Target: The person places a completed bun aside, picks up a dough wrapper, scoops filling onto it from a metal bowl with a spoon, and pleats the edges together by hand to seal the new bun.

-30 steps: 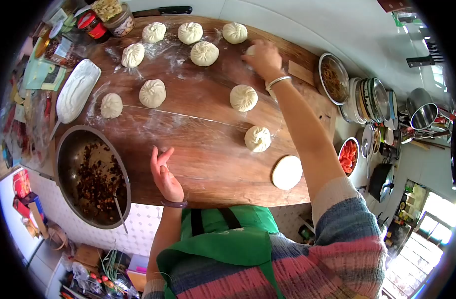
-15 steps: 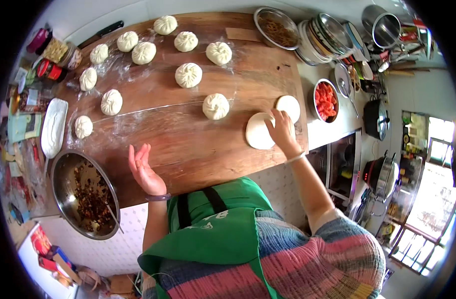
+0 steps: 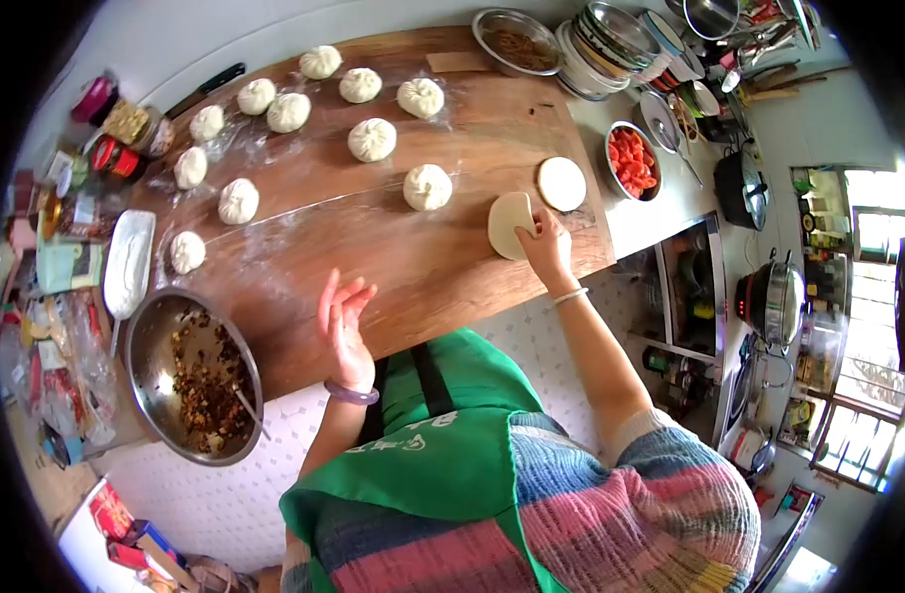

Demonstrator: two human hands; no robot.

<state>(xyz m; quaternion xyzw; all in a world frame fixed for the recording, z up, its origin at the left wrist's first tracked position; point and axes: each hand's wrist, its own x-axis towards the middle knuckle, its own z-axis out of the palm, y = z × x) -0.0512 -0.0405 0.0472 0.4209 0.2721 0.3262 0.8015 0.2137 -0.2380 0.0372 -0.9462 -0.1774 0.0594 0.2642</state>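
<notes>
My right hand pinches the edge of a flat round dough wrapper, which is tilted up off the wooden board. Just beyond it lies a stack or single round of dough, flat on the board. My left hand is raised over the board's near edge, fingers spread and holding nothing. Several pleated buns sit spaced out across the far and left parts of the board. Left of my left hand is a steel bowl of chopped filling with a utensil handle resting on its rim.
A bowl of cut red pieces stands right of the board. Behind are a bowl of brown strips and stacked bowls. A knife lies at the back left edge. A white tray and jars line the left side.
My right hand has lifted the nearer dough wrapper by its edge, off the board. My left hand has moved right, toward the middle. The whole view has shifted slightly.
</notes>
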